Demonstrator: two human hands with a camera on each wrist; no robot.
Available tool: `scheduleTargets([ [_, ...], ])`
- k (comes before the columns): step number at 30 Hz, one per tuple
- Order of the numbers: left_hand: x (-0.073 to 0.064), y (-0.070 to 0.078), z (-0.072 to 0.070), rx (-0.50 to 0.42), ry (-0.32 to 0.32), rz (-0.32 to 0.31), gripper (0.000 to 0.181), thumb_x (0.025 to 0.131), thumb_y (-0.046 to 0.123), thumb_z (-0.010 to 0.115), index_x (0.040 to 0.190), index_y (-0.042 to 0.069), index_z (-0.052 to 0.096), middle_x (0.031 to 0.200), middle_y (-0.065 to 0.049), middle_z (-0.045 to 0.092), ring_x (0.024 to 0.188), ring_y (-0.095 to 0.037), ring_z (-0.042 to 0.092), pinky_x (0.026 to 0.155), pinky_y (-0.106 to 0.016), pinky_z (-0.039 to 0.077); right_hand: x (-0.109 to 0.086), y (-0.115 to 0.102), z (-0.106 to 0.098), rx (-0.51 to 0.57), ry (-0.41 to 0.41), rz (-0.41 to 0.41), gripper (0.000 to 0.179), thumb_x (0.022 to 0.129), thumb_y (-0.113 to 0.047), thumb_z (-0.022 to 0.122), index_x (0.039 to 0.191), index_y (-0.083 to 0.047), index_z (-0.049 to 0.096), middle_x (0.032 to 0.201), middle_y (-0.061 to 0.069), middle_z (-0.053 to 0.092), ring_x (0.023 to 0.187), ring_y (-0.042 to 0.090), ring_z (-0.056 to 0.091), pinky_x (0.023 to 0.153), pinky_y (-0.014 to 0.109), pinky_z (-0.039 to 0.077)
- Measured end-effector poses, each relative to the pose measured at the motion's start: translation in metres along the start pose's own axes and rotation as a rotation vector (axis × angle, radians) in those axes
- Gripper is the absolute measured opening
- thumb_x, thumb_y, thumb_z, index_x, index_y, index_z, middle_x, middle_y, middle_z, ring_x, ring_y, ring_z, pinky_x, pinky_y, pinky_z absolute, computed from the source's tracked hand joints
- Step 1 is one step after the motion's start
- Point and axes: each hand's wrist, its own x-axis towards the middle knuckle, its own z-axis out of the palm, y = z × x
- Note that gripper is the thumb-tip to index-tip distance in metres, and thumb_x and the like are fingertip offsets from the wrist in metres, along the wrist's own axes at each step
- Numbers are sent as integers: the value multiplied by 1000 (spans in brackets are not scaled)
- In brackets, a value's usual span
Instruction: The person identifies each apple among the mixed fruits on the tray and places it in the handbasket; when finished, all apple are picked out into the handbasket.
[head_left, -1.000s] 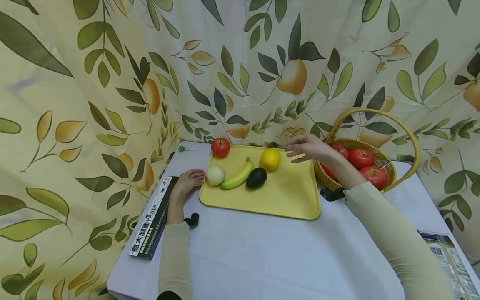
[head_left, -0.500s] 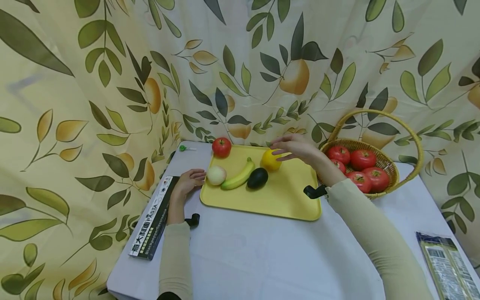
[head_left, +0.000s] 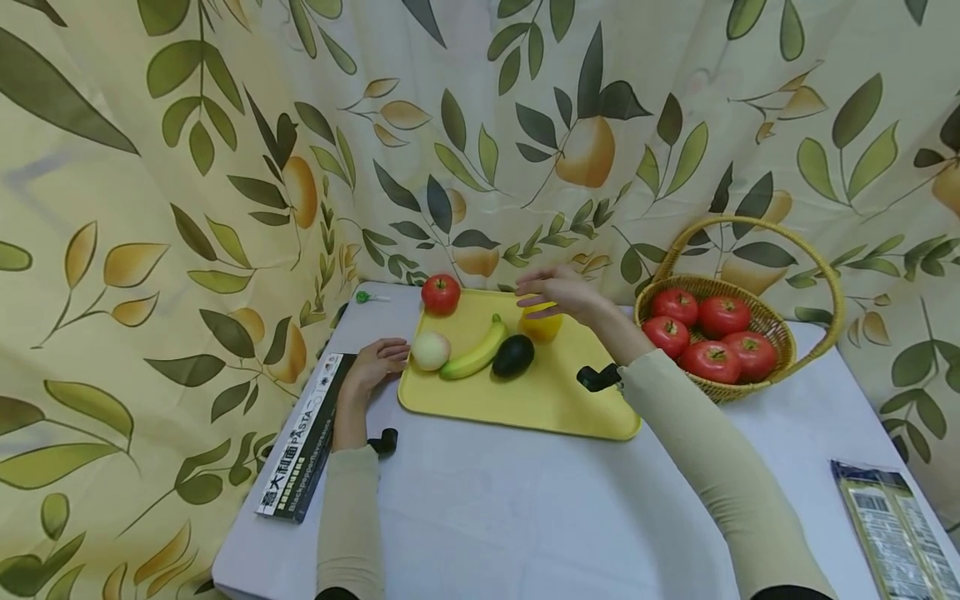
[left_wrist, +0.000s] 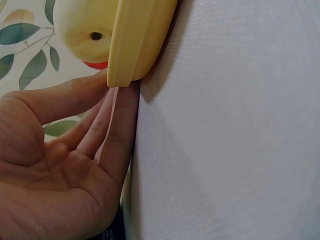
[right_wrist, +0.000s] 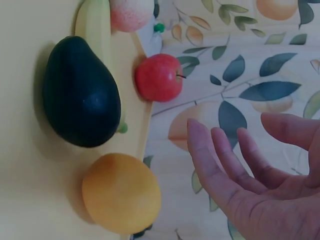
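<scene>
My right hand (head_left: 566, 296), fingers spread and slightly bent, hovers over the back of the yellow tray (head_left: 585, 417) and partly covers a yellow-orange orange (head_left: 542, 327). In the right wrist view the orange (right_wrist: 121, 193) sits apart from the hand (right_wrist: 260, 185), which holds nothing. At the tray's left side, my left hand (head_left: 372, 367) rests with relaxed fingers against the edge, beside a pale peach (head_left: 431, 351). The left wrist view hides its fingertips behind the tray rim (left_wrist: 127, 45). A banana (head_left: 476, 354), a dark avocado (head_left: 513, 357) and a red apple (head_left: 440, 295) also lie on the tray.
A wicker basket (head_left: 783, 354) with several red fruits (head_left: 723, 317) stands right of the tray. A pasta box (head_left: 303, 442) lies at the left, a flat printed packet (head_left: 888, 517) at the right. A small green-headed item (head_left: 365, 297) lies back left. Patterned curtain stands behind.
My right hand has moved left from beside the basket to above the orange, uncovering the basket's fruits. The left hand and the fruits on the tray stay where they were.
</scene>
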Motion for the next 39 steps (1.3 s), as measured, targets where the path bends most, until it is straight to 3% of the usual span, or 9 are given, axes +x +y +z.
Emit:
scheduleTargets([
  [6,0,1,1,14,-7,3,58,96,-6,67,150,4,50,148,-16,59,136,-28,57,96,-28,54,15,7,7,76,36,9,39,107,-15,60,140,4,56,141,22,59,124,38,64,103,57,50],
  [15,0,-1,1,7,-9,-2,58,96,-6,67,150,5,51,149,-16,58,137,-28,57,97,-31,54,34,15,28,169,35,47,41,105,-11,61,142,7,54,146,31,51,135,50,53,107,61,46],
  [26,-2,-3,-1,-4,5,-13,57,96,-6,68,149,6,52,147,-14,60,135,-26,58,92,-27,54,68,26,50,180,50,118,39,106,-12,59,140,5,57,144,28,55,131,45,59,109,58,45],
  [30,-4,-4,-4,6,12,-11,57,96,-5,67,150,7,52,146,-14,60,134,-26,58,91,-26,54,79,22,67,225,67,145,45,104,-16,63,143,4,53,148,27,51,133,44,57,109,56,47],
  [39,1,-4,-2,-31,-10,-8,58,95,-5,69,150,5,52,147,-15,60,134,-26,59,87,-23,56,102,23,92,373,190,188,69,102,-17,65,158,0,29,159,29,35,138,50,50,106,55,49],
])
